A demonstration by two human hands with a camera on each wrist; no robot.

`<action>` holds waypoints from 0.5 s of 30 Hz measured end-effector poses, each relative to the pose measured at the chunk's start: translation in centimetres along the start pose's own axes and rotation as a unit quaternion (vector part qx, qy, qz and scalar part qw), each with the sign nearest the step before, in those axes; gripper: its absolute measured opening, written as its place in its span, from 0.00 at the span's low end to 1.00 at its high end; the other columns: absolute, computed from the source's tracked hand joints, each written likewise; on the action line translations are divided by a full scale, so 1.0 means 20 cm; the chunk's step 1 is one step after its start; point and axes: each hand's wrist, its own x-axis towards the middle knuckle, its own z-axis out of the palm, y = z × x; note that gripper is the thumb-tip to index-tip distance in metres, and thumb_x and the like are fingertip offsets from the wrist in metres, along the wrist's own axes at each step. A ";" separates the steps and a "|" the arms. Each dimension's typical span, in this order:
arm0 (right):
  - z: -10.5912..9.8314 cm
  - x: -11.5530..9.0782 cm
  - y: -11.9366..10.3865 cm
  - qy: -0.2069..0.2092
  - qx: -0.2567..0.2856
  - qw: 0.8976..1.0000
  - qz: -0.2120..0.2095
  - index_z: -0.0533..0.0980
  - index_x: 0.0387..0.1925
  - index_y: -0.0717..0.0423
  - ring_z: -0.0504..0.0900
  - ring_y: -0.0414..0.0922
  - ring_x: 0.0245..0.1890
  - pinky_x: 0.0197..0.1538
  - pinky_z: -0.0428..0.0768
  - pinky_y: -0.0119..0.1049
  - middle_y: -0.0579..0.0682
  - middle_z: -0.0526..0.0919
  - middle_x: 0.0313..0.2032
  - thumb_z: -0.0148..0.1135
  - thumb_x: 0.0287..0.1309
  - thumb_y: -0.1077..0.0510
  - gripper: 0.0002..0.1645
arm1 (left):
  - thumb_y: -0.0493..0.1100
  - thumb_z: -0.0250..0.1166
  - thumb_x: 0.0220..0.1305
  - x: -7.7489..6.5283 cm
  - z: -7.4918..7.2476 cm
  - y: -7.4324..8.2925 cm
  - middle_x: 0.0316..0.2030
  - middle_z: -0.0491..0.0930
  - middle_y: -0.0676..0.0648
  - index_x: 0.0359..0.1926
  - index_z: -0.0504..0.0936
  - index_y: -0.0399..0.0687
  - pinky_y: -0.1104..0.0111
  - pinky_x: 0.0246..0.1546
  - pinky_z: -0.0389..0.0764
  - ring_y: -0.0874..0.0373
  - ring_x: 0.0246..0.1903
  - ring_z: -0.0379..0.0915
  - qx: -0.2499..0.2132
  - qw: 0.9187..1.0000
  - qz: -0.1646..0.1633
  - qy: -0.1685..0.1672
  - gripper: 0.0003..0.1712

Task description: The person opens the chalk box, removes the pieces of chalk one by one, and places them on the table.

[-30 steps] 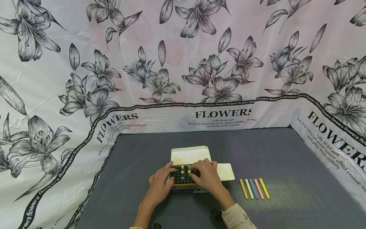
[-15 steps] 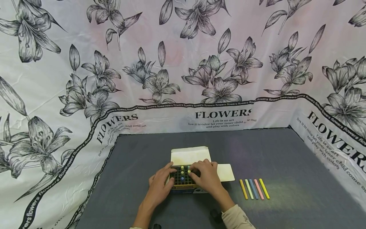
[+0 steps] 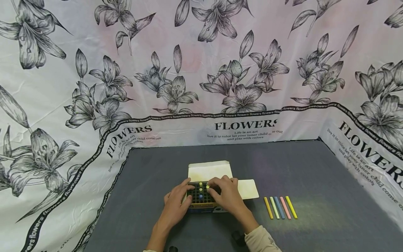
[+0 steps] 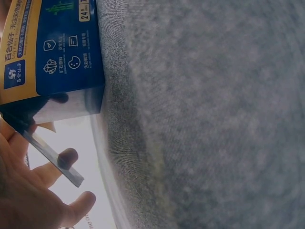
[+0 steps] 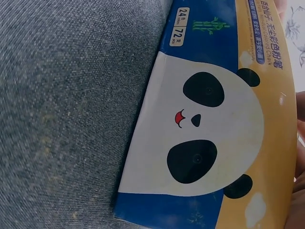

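Note:
An upright chalk box (image 3: 201, 205) with a dark, holed insert sits on the grey table. Yellowish chalk sticks (image 3: 200, 189) and a blue chalk stick (image 3: 200, 196) stand in its holes. My left hand (image 3: 176, 201) holds the box's left side, index finger over the top edge and thumb near the front corner. In the left wrist view, this hand's fingers (image 4: 28, 191) lie by a side flap (image 4: 57, 160). My right hand (image 3: 228, 196) pinches a yellow chalk stick (image 3: 207, 187) at the insert's right part; its lower end is hidden. The right wrist view mostly shows the panda-printed box front (image 5: 200, 119).
The box's white lid (image 3: 209, 171) is folded back, and a white side flap (image 3: 248, 189) sticks out right. Right of the box, several chalk sticks (image 3: 280, 208) lie in a row: orange-yellow, pale green, blue, pink and yellow. A flower-printed cloth (image 3: 189, 129) stands behind the table.
My right hand has shifted slightly up and left, and the yellow chalk stick at its fingertips has moved with it. The left hand and the box stay put.

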 end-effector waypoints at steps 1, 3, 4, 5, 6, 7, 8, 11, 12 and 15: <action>0.00 0.00 0.00 0.000 0.003 1.000 0.001 0.85 0.40 0.48 0.67 0.34 0.30 0.47 0.58 0.45 0.41 0.86 0.32 0.76 0.54 0.58 0.11 | 0.47 0.54 0.76 0.00 0.00 0.00 0.76 0.65 0.57 0.61 0.79 0.66 0.33 0.63 0.56 0.45 0.73 0.62 0.000 1.000 0.000 0.001 0.17; 0.00 0.00 0.00 0.001 0.013 1.000 0.001 0.85 0.41 0.48 0.68 0.34 0.30 0.47 0.59 0.45 0.41 0.86 0.32 0.75 0.55 0.58 0.11 | 0.47 0.55 0.76 0.00 0.00 0.00 0.76 0.65 0.57 0.61 0.79 0.66 0.33 0.63 0.56 0.45 0.73 0.62 0.002 1.000 -0.001 0.002 0.17; 0.00 0.01 0.00 0.004 0.018 1.000 -0.002 0.84 0.41 0.47 0.69 0.34 0.30 0.48 0.59 0.46 0.40 0.86 0.32 0.75 0.55 0.58 0.11 | 0.47 0.55 0.75 0.00 0.00 0.00 0.75 0.65 0.57 0.61 0.79 0.66 0.33 0.63 0.57 0.45 0.73 0.62 0.002 1.000 0.000 0.003 0.17; 0.00 0.01 0.01 0.006 0.023 1.000 -0.005 0.84 0.41 0.47 0.69 0.34 0.30 0.48 0.60 0.46 0.40 0.86 0.32 0.75 0.55 0.58 0.11 | 0.46 0.55 0.75 0.00 0.00 0.00 0.75 0.65 0.57 0.61 0.80 0.66 0.33 0.63 0.57 0.45 0.73 0.62 0.003 1.000 0.001 0.004 0.17; -0.01 0.01 0.01 0.008 0.029 1.000 -0.010 0.84 0.41 0.47 0.69 0.34 0.31 0.49 0.60 0.46 0.39 0.86 0.32 0.75 0.55 0.58 0.11 | 0.46 0.55 0.75 0.00 0.00 0.00 0.75 0.65 0.56 0.61 0.80 0.66 0.33 0.62 0.57 0.45 0.73 0.62 0.003 1.000 0.003 0.004 0.17; -0.01 0.01 0.01 0.012 0.034 0.999 -0.017 0.84 0.42 0.48 0.70 0.34 0.31 0.49 0.61 0.47 0.39 0.85 0.31 0.75 0.56 0.58 0.11 | 0.46 0.55 0.75 0.00 0.00 0.00 0.75 0.65 0.57 0.61 0.80 0.66 0.33 0.62 0.57 0.45 0.73 0.62 0.003 1.000 0.002 0.004 0.17; -0.01 0.01 0.01 0.016 0.039 0.999 -0.023 0.84 0.42 0.47 0.70 0.34 0.31 0.50 0.61 0.47 0.39 0.85 0.31 0.75 0.56 0.58 0.11 | 0.47 0.55 0.75 0.00 0.00 0.00 0.75 0.65 0.57 0.61 0.80 0.66 0.34 0.63 0.57 0.46 0.73 0.62 0.003 1.000 0.002 0.003 0.17; -0.02 0.02 0.01 0.028 0.051 0.997 -0.042 0.85 0.42 0.48 0.70 0.33 0.31 0.50 0.61 0.47 0.38 0.84 0.30 0.74 0.57 0.58 0.10 | 0.47 0.55 0.76 0.00 0.00 0.00 0.75 0.65 0.58 0.61 0.79 0.66 0.34 0.63 0.57 0.47 0.74 0.62 0.000 1.000 -0.002 0.000 0.17; -0.03 0.02 0.01 0.033 0.055 0.997 -0.047 0.84 0.42 0.48 0.70 0.33 0.31 0.50 0.60 0.47 0.38 0.83 0.30 0.74 0.57 0.58 0.10 | 0.47 0.55 0.76 0.00 0.00 0.00 0.76 0.65 0.58 0.61 0.79 0.66 0.34 0.63 0.57 0.47 0.74 0.62 0.000 1.000 -0.004 -0.001 0.17; -0.04 0.03 0.00 0.050 0.068 0.995 -0.056 0.84 0.42 0.48 0.70 0.33 0.32 0.50 0.59 0.47 0.38 0.83 0.31 0.73 0.57 0.59 0.10 | 0.47 0.55 0.76 0.00 0.00 0.00 0.76 0.64 0.59 0.61 0.79 0.66 0.35 0.64 0.57 0.48 0.74 0.61 -0.001 1.000 -0.009 -0.003 0.18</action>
